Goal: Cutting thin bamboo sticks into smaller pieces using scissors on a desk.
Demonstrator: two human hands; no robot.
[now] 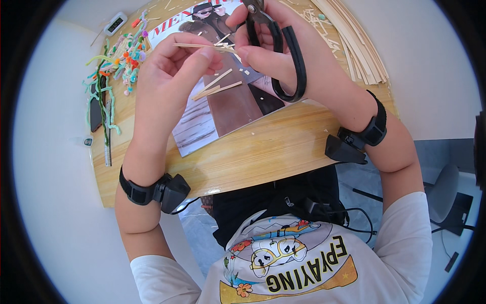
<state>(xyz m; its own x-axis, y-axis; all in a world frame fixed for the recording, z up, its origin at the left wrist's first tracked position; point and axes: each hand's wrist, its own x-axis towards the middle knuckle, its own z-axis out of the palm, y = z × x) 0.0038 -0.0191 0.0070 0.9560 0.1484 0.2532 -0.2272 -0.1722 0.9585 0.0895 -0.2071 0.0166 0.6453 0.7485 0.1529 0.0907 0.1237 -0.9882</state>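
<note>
Basically, L thumb & fingers are pinched tight on a thin pale wooden strip, which lies near-horizontal btwn the two hands, above the mag. L hand has its fingers curled in behind the strip; R hand has black-handled scissors hooked round it, pivot up top, blades running out of view. R thumb tip is at the strip's R end; can't tell if it grips or just touches.

Under the hands: a glossy magazine, set at an angle, w/ short cut wooden pcs scattered on the cover. It's on a wood-grain table.

Far R side: a fanned bundle of long wooden strips, small offcuts beside it. Far L: a pile of multicolor pom-poms & fuzzy stems, a white digital timer above, a dark green pipe cleaner lower, next to a dark phone-like slab.

Each forearm has a black strap w/ a boxy black unit, e.g. L one.
</note>
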